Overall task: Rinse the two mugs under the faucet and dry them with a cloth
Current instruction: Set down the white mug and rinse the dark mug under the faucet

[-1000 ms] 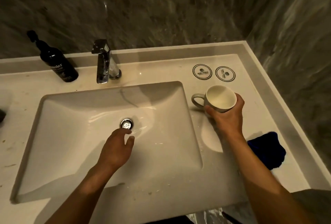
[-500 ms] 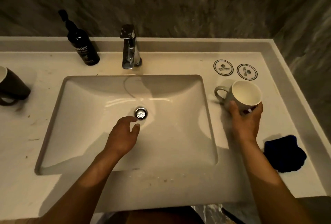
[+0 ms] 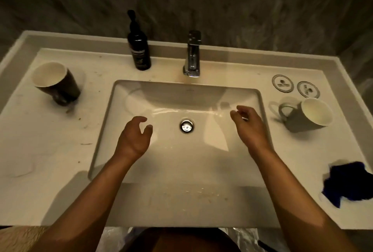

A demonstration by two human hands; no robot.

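Mugs: dark mug [image 3: 57,83] left of the sink [image 3: 105,130], grey mug [image 3: 306,115] on the right; both look empty.
Feel: hard, likely breakable, slippery when wet; best held by the handle [image 3: 284,108].
Hands: left hand [image 3: 134,139] and right hand [image 3: 249,125] over the sink, loosely curled, holding nothing.
Cloth: blue cloth [image 3: 347,183], soft, front right.
Faucet: faucet [image 3: 192,54], no water seen.

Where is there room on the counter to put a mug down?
Bare counter lies in front of the dark mug, left of the sink. The right side is crowded: grey mug, two coasters, blue cloth.
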